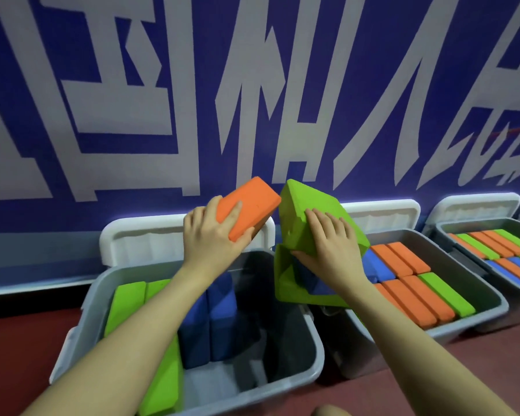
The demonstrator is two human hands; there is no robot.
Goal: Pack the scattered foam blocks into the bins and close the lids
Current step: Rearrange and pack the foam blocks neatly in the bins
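Nearest the viewer stands the near grey bin [306, 340], the landmark for what follows; its white lid [138, 244] is hinged up against the wall behind it. Inside, green blocks [126, 298] stand on edge along its left wall, blue blocks [210, 313] stand at its middle, and its right portion shows bare floor. Above its back rim, the left hand [210, 238] grips an orange foam block [246, 205], fingers wrapped over one long edge and thumb beneath. Above its right rim, the right hand [327, 250] presses a stack of green foam blocks [309, 214] tilted on a corner, fingers spread over the top face and thumb curled under the edge; a blue block appears tucked within the stack. The blocks look light and slightly compressible, with a matte, non-slippery surface, so a one-handed hold across the narrow thickness should suffice; a stack probably needs pressure on both faces to stop slippage. To the right of the near bin, a second bin [493, 301] holds orange, blue and green blocks packed flat; farther right, a third bin [451, 232] is similarly filled. Both lids stand open.
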